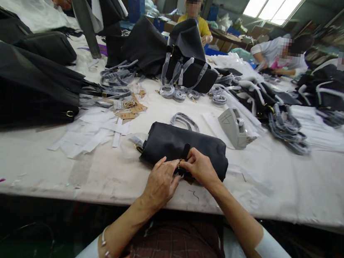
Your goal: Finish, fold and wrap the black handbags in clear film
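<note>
A black handbag [170, 143] lies flat on the white table [293, 190] just in front of me. My left hand [160, 183] rests on its near edge with fingers curled and pinching at a small gold clasp [181, 162]. My right hand [199, 166] meets it from the right, fingers pinched on the same clasp and black tab. A grey strap loop [185, 121] lies just behind the bag.
A grey tape dispenser [235, 127] stands right of the bag. White paper strips [94, 134] and brown tags [132, 109] lie to the left. Black bags [23, 85] pile at left and at the back [188, 62]. Several other people work at the far side.
</note>
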Demonstrator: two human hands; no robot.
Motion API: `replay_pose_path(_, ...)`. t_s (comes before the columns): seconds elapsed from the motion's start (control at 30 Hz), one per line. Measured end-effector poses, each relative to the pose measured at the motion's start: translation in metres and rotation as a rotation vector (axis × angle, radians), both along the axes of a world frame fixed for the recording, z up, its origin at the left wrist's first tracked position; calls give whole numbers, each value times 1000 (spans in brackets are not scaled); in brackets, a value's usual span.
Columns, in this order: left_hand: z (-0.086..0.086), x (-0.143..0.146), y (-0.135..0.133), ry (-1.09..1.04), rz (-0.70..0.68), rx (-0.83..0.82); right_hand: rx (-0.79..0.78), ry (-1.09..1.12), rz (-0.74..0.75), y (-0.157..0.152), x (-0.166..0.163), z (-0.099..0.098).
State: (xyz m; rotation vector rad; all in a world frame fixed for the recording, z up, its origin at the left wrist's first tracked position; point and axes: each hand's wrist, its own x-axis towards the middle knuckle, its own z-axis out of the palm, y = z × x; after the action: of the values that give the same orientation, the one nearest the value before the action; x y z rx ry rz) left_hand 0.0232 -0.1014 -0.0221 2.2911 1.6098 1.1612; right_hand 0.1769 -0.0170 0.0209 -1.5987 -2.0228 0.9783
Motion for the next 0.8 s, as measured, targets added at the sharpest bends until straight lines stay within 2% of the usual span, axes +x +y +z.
replay_pose_path(0.13, -1, 3, 5, 40, 21, 56, -123, 33, -3, 6, 3, -2)
replay_pose_path(0.4, 5, 13, 21, 10, 153, 2, -178, 92, 29, 8, 7, -3)
replay_pose_path(0.57, 9, 7, 23, 97, 105, -55, -78, 79, 26, 2, 4, -3)
replay_pose_path(0.8, 17, 2, 32, 230, 68, -137, -136, 95, 36, 3, 4, -3)
